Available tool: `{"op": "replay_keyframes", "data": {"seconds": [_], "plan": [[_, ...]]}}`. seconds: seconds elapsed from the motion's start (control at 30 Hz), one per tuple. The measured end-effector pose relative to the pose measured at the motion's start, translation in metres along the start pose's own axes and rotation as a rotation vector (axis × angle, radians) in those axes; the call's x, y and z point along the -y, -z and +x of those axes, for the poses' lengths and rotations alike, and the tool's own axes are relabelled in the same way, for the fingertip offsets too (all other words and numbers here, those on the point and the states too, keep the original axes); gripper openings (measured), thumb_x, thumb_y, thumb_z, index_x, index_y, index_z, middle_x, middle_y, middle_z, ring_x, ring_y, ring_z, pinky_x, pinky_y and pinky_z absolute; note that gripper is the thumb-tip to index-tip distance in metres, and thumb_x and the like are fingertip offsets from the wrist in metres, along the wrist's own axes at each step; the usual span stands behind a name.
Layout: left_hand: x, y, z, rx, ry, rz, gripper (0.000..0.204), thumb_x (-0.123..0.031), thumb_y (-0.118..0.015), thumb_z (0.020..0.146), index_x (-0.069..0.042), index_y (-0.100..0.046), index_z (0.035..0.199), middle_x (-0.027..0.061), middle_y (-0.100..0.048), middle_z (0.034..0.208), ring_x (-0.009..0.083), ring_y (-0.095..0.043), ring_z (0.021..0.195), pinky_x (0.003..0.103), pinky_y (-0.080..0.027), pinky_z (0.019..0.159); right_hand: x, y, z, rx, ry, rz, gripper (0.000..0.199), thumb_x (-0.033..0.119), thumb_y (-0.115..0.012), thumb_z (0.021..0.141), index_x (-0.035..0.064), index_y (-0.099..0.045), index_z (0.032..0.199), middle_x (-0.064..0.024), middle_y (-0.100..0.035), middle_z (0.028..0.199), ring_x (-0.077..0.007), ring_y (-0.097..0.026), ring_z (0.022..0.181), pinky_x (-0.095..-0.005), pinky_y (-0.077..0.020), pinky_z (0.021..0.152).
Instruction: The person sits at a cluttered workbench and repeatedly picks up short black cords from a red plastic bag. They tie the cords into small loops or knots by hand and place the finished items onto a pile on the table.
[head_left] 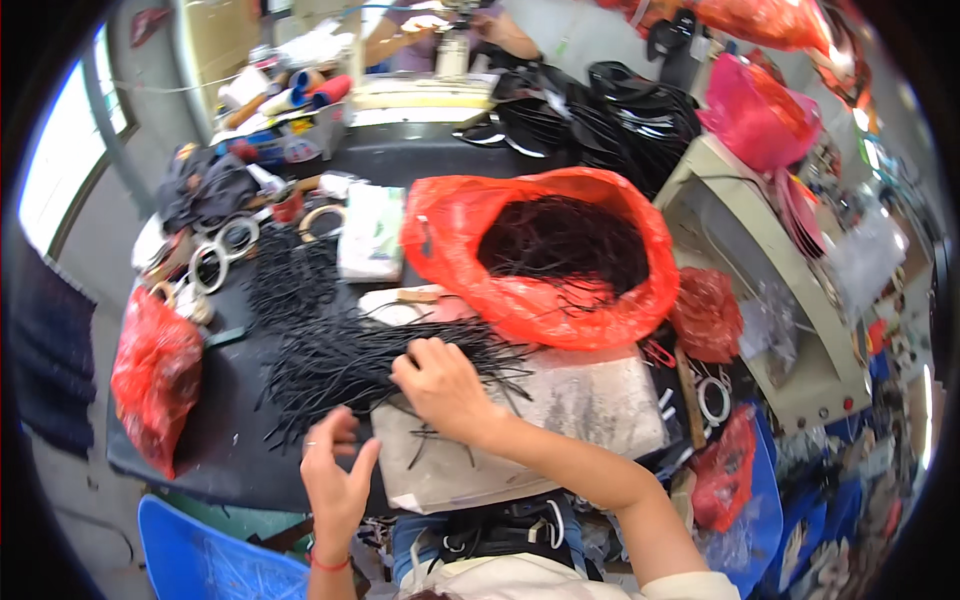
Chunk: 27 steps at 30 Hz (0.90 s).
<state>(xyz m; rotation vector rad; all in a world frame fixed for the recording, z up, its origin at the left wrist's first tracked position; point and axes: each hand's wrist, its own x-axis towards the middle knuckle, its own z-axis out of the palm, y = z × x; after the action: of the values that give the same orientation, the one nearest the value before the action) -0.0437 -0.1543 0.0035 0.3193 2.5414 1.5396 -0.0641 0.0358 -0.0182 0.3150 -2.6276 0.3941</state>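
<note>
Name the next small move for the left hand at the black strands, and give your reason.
Probably close the left hand lightly around the near ends of the black strands. It appears empty, its thumb spread from the fingers, right by the pile's near edge, while the right hand is over the pile's right part.

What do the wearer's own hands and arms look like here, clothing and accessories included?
Both hands are ungloved. The left hand has a thin red bracelet at its wrist and what looks like a ring. The right hand shows no jewellery; a cream short sleeve covers that upper arm.
</note>
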Motion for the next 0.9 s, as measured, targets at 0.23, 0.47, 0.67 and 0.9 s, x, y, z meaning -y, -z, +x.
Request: {"op": "replay_keyframes", "data": {"seconds": [0.23,0.47,0.67,0.9], "plan": [[-0.024,0.014,0.086,0.310,-0.583,0.820,0.114,-0.019,-0.082,0.048,-0.001,-0.015,0.139,0.0281,-0.008,0.143,0.0438,-0.002,0.134,0.055,-0.002,0.107,-0.134,0.116,-0.016,-0.409,-0.484,-0.535,0.073,0.048,-0.070,0.066,0.0107,-0.043,0.123,-0.0207,-0.036,0.126,-0.0384,-0.033,0.119,-0.0556,-0.0293,0.088],[-0.058,-0.051,0.189,0.128,-0.583,0.171,0.112,-0.037,-0.080,0.060,0.010,-0.010,0.135,0.0297,-0.030,0.134,0.0352,-0.030,0.127,0.037,-0.026,0.104,-0.266,0.176,-0.058,-0.425,-0.812,-0.176,0.025,0.019,-0.058,0.078,0.0019,-0.061,0.096,-0.0227,-0.061,0.084,-0.0393,-0.059,0.086,-0.0438,-0.0456,0.073],[-0.114,-0.087,0.269,0.210,-0.340,-0.469,0.019,-0.023,-0.059,0.084,-0.006,-0.063,0.089,-0.0008,-0.059,0.077,0.0084,-0.052,0.065,0.026,-0.042,0.058,-0.260,0.256,0.013,-0.844,-0.742,0.793,0.015,0.001,-0.048,0.084,-0.0007,-0.062,0.090,-0.0047,-0.063,0.079,-0.0105,-0.057,0.064,-0.0248,-0.0462,0.059],[-0.319,-0.079,0.260,0.324,-0.788,-0.577,0.037,-0.028,-0.053,0.088,-0.004,-0.052,0.117,0.0084,-0.062,0.105,0.0139,-0.059,0.093,0.025,-0.045,0.083,-0.217,0.396,-0.092,-1.130,-0.480,0.753,0.017,0.002,-0.048,0.084,-0.0032,-0.059,0.095,-0.0091,-0.064,0.084,-0.0164,-0.062,0.074,-0.0278,-0.0507,0.064]]}}
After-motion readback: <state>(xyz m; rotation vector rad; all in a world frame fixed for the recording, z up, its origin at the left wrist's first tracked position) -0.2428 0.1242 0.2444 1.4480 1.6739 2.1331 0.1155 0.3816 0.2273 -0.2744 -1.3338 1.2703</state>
